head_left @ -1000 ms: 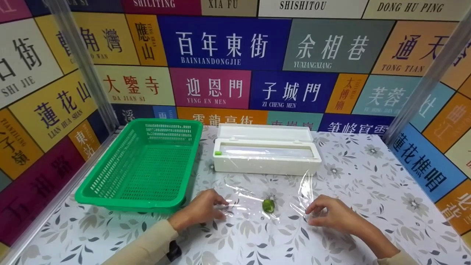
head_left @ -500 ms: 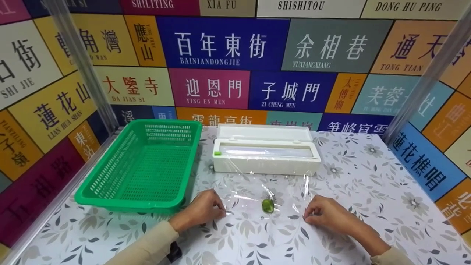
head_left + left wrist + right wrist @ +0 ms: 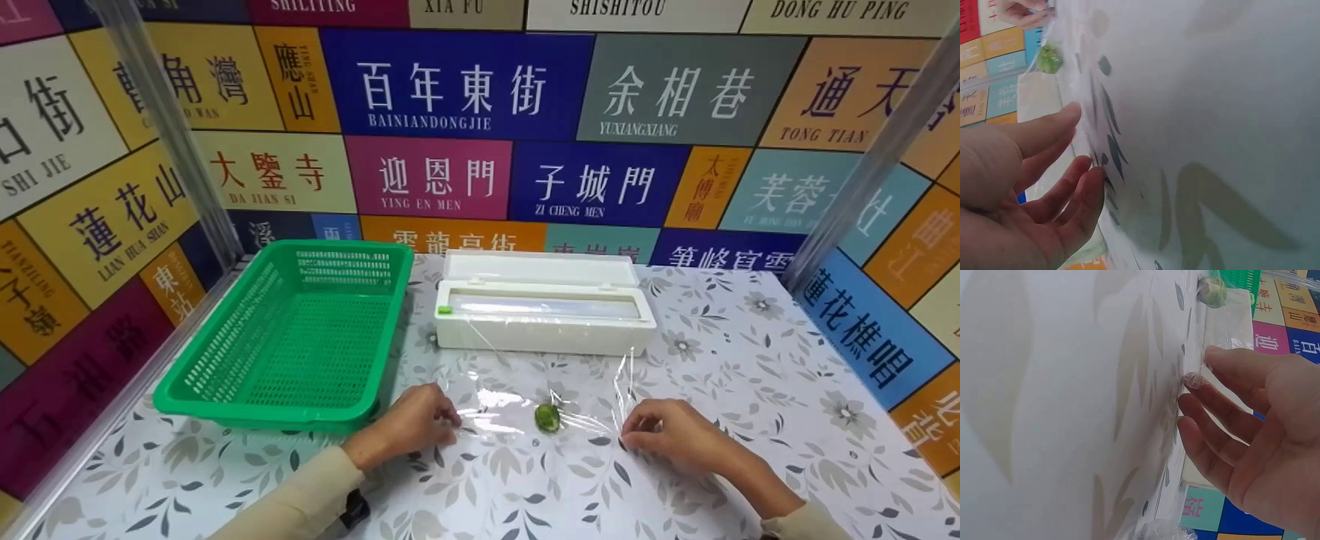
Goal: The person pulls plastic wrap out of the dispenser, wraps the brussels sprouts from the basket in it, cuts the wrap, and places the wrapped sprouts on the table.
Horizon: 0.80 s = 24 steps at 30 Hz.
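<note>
A sheet of cling film (image 3: 495,409) runs from a white cling film dispenser (image 3: 540,336) toward me over the patterned tablecloth. Under the film lies a small round green vegetable (image 3: 547,418), also visible in the left wrist view as a green lump (image 3: 1049,59). My right hand (image 3: 667,433) pinches the film's near right corner; crumpled film (image 3: 1195,380) shows between thumb and index finger in the right wrist view. At the near left corner is my left hand (image 3: 412,421), its fingers loosely bent and the fingertips parted in the head view.
A green plastic basket (image 3: 322,352) stands on the left, close to my left forearm. The dispenser's lid (image 3: 540,270) is raised at the back, and a green slider (image 3: 445,310) sits at its left end. Printed panels (image 3: 457,90) wall in the table.
My left fingertips were parted, came together, and are parted again. The right fingers have drawn together on the film corner. Reflections on the film have shifted; the vegetable stays in place.
</note>
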Available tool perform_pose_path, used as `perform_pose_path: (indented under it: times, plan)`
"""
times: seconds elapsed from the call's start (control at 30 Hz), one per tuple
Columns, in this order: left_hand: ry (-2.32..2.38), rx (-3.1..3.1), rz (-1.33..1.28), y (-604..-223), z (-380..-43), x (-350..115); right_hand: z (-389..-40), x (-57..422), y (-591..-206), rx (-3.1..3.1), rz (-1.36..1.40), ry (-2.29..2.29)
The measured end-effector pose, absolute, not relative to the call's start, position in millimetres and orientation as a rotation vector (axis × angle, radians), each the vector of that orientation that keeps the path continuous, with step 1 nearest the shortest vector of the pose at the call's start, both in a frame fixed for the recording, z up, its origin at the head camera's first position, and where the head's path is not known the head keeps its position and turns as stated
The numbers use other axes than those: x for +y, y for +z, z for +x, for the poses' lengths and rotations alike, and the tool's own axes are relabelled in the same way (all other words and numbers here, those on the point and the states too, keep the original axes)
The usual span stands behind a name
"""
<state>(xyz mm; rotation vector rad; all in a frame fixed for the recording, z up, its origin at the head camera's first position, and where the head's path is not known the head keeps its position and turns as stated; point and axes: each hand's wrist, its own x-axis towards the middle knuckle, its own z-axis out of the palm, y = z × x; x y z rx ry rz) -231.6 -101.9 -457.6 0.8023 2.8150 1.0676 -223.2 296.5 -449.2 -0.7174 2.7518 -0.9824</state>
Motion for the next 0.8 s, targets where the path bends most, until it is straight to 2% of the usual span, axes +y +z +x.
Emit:
perform_pose_path:
  times: [0.47, 0.8]
  plan:
    - [1.054, 2.811, 0.746, -457.4, -235.2, -100.7, -223.1, 299.0, -446.4, 2.731, -0.623, -0.988]
    - [1.108, 2.772, 0.520, -453.3, -242.2, -94.4, -233.5, 290.0, -447.0, 2.701, -0.498, -0.986]
